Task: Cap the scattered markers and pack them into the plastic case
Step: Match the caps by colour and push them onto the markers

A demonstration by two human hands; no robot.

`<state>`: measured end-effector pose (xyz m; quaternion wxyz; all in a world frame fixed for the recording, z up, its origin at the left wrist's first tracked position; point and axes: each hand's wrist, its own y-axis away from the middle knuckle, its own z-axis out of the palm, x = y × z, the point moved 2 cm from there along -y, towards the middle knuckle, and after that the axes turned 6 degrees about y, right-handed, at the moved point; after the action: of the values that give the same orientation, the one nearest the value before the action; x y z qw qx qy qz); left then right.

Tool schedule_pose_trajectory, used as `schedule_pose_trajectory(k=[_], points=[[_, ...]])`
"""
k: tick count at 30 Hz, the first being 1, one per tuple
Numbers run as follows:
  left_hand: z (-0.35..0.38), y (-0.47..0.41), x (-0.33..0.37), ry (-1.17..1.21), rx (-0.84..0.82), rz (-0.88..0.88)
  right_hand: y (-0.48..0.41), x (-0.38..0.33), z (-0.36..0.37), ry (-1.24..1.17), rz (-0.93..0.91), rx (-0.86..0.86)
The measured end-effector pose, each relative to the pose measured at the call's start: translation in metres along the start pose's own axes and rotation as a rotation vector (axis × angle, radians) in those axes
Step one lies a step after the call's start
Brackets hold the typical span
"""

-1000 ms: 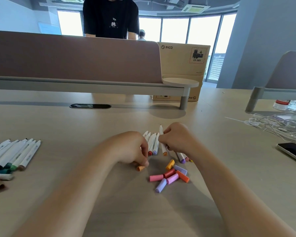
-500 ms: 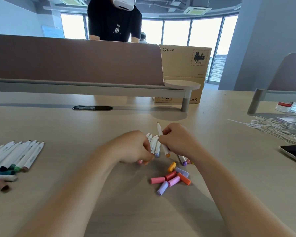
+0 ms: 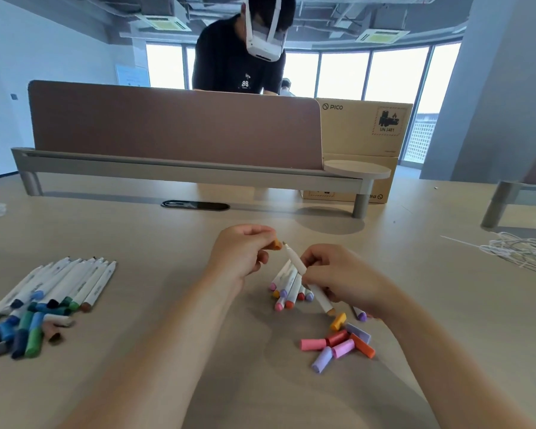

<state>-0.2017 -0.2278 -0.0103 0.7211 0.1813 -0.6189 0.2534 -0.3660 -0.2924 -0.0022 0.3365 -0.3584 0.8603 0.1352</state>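
Just above the middle of the frame, the left hand (image 3: 242, 255) pinches an orange cap (image 3: 275, 244) between thumb and fingertips, the other fingers curled in. The cap sticks out toward the right of the frame. The right hand (image 3: 341, 280) has its fingers curled round the barrel of a white marker (image 3: 294, 257), gripping it about halfway along.

The marker's long axis runs on a slant. Its orange back end sits low and to the right, above the table (image 3: 174, 320). Its bare tip is raised toward the upper left, aimed almost straight at the cap. Tip and cap are just beside each other with a small gap between them, not touching. Whether the cap's open end squarely faces the tip cannot be told from here.

The next move looks like a short closing of that gap along the marker's own line. Cap and barrel will likely need to line up, or the tip may catch the rim.

Under the right hand lies a fan of uncapped markers (image 3: 287, 287). Loose caps (image 3: 338, 343) lie in a heap toward the lower right of centre. A second row of markers (image 3: 65, 283) and darker caps (image 3: 28, 329) lie at the left edge. No plastic case can be made out with certainty.
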Motion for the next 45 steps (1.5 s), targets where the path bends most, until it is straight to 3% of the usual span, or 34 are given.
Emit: schedule_pose_trajectory(k=[7,16,25,27,31,36,45], points=[[0.003,-0.001,-0.003,0.016,0.016,0.004,0.002,-0.002,0.001,0.026,-0.013,-0.052],[0.009,0.002,-0.007,-0.043,-0.024,0.054,-0.001,0.000,-0.003,0.093,-0.072,0.078],[0.015,0.006,-0.006,-0.004,-0.064,0.046,0.000,0.004,-0.007,0.140,-0.086,0.093],[0.018,0.008,-0.004,-0.027,-0.109,0.050,-0.003,0.006,-0.013,0.163,-0.057,0.154],[0.022,0.008,-0.008,-0.355,-0.152,0.149,-0.012,0.025,-0.019,0.316,0.125,0.296],[0.027,0.014,-0.008,-0.456,-0.202,0.182,-0.022,0.046,-0.018,0.463,0.324,0.270],[0.026,0.011,-0.009,-0.488,-0.185,0.178,-0.025,0.048,-0.008,0.617,0.357,0.179]])
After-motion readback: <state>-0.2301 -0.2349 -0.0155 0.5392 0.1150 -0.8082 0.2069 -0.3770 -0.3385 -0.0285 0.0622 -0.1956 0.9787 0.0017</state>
